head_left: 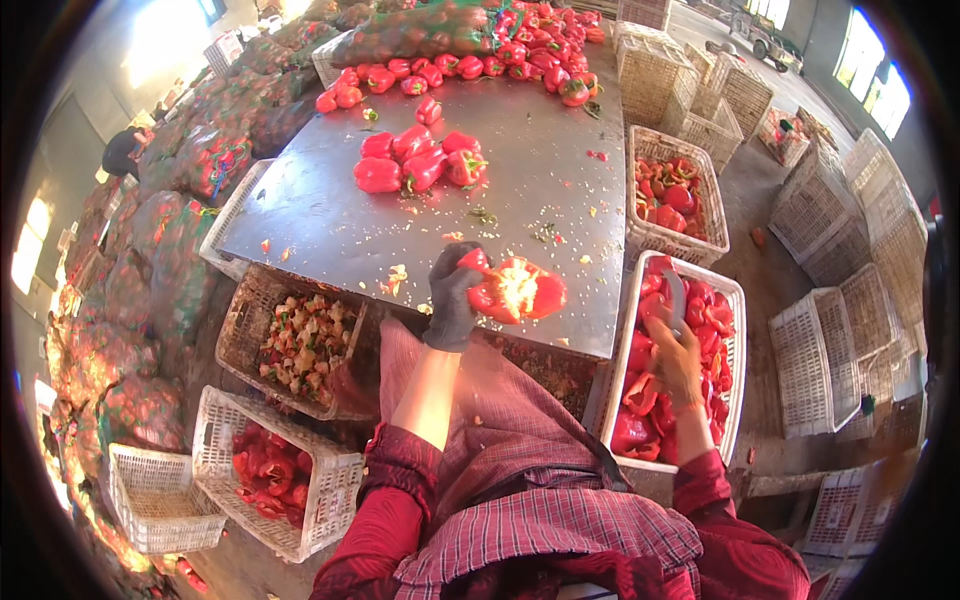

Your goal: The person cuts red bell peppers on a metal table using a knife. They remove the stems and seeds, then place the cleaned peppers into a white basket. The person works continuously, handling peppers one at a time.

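In its dark glove, my left hand [452, 296] grips a red bell pepper [551, 291] that is cut open. Its pale inside faces up, above the near edge of the metal table [315, 202]. My right hand [673, 358], bare, is over a white plastic crate [739, 382] at the table's right side. A knife with a curved blade [676, 296] points away from that hand's grip. Cut red pepper pieces [641, 394] fill the crate below it. Whole red peppers [424, 166] sit in a small group farther up the table.
More peppers [540, 45] and a full mesh sack [420, 37] lie at the table's far end. A crate of cores [309, 345] stands at the left, near another crate [330, 480] holding red pieces. Filled sacks [172, 247] line the left; stacked crates [817, 360] stand right. A person [122, 152] is far left.
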Demonstrator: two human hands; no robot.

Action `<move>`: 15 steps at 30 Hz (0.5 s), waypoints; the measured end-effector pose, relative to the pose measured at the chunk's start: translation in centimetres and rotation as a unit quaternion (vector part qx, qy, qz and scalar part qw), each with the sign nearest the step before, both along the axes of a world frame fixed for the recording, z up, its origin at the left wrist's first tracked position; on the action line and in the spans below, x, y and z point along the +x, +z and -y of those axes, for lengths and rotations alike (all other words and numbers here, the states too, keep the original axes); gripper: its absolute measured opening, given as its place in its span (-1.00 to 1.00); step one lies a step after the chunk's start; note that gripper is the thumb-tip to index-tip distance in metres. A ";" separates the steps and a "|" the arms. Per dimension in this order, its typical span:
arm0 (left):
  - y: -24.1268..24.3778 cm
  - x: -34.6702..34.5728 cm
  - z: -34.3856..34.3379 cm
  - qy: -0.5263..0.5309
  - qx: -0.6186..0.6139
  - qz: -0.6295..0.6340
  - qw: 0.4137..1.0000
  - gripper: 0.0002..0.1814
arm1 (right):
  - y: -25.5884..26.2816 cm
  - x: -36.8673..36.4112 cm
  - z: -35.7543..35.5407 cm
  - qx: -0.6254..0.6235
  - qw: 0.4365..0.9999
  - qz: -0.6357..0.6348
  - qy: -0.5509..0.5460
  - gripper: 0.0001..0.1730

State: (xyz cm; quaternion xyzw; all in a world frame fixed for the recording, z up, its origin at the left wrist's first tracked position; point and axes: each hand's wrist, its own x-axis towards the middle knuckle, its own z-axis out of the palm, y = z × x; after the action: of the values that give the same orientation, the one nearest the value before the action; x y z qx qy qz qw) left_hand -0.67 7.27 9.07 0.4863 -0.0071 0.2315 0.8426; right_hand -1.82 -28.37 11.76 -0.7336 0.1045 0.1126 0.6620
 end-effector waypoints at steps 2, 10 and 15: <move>0.1 0.0 1.5 -0.020 0.052 0.028 0.998 -0.72 | 2.6 0.1 -4.7 0.084 0.993 -0.037 0.067 -0.47; -0.1 -1.7 3.1 0.039 0.376 -0.091 0.921 -0.01 | 5.1 1.2 -12.2 0.186 0.980 -0.025 0.067 -0.63; -3.7 -1.9 6.4 0.158 0.499 -0.035 0.851 0.08 | 3.2 2.0 -13.0 0.124 0.990 0.024 0.065 -0.61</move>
State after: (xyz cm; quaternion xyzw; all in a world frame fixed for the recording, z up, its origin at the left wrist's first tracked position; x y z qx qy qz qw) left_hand -2.56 0.86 5.39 0.8439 -0.0159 0.3095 0.4380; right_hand 0.13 -15.34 14.98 -0.6536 0.0257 0.1496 0.7415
